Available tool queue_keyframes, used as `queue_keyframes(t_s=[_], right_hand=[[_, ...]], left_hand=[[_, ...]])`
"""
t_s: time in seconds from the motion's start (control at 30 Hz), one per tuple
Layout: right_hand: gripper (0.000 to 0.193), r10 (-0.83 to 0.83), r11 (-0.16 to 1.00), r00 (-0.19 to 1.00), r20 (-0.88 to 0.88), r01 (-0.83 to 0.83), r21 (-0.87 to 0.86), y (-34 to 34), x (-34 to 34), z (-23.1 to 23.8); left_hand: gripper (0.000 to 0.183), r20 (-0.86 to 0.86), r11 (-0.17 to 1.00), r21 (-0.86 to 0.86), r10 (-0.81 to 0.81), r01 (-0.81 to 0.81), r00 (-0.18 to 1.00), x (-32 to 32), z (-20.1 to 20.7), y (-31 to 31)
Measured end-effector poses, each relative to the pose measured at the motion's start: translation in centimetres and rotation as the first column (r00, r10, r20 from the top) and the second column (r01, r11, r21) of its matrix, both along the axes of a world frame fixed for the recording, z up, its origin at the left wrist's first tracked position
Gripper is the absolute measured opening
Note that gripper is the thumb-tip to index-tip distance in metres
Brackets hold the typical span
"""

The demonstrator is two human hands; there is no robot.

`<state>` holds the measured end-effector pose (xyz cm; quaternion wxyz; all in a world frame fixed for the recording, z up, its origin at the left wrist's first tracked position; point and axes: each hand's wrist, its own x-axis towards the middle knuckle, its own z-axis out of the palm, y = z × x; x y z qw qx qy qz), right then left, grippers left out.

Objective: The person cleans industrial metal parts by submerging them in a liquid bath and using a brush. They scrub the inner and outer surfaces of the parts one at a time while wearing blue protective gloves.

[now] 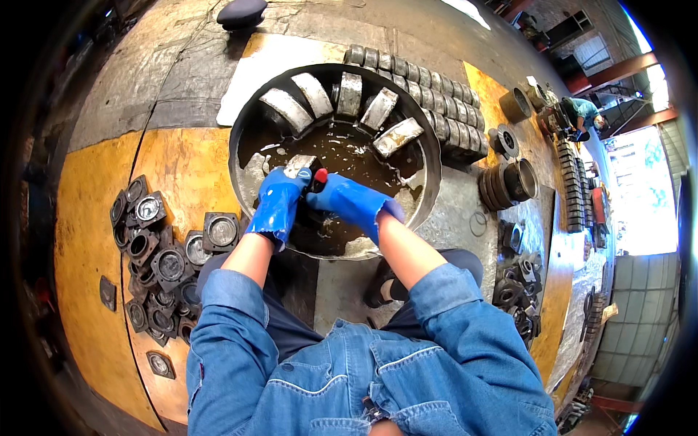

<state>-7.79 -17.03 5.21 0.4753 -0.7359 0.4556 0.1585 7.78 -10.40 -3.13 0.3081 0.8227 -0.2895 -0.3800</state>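
Observation:
Both my hands wear long blue rubber gloves and are over a wide round metal tub (434,182) of dark, foamy liquid. My left hand (282,187) is closed on a grey metal block (300,165) at the near left of the tub. Close beside it, my right hand (336,196) is closed round a black tool with a red end (321,175), touching or almost touching the block. The tool's working end is hidden. Several wet curved metal blocks (350,94) lean along the tub's far inner wall.
Stacked blocks (429,94) stand in rows behind the tub. Dark square metal parts with round openings (169,265) are heaped at left. Metal rings (518,179) and more loose parts (518,291) lie at right. A black stool (241,13) is at the back; another person (584,116) bends at far right.

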Motion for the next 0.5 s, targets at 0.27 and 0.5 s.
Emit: queue_keyframes(t_s=[0.27,0.5], right_hand=[[0.037,0.212,0.914,0.904,-0.371,-0.317,-0.252,1.8,2.4,-4.1],[0.035,0.252,0.716,0.911,-0.327,-0.403,-0.570,1.9,1.5,-3.9]], left_hand=[[0.069,-0.162,0.990,-0.139,-0.038,0.015,0.986,0.4,0.7,0.8],[0.079,0.034,0.996,0.045,-0.079,0.077,0.996,0.1,2.6,0.6]])
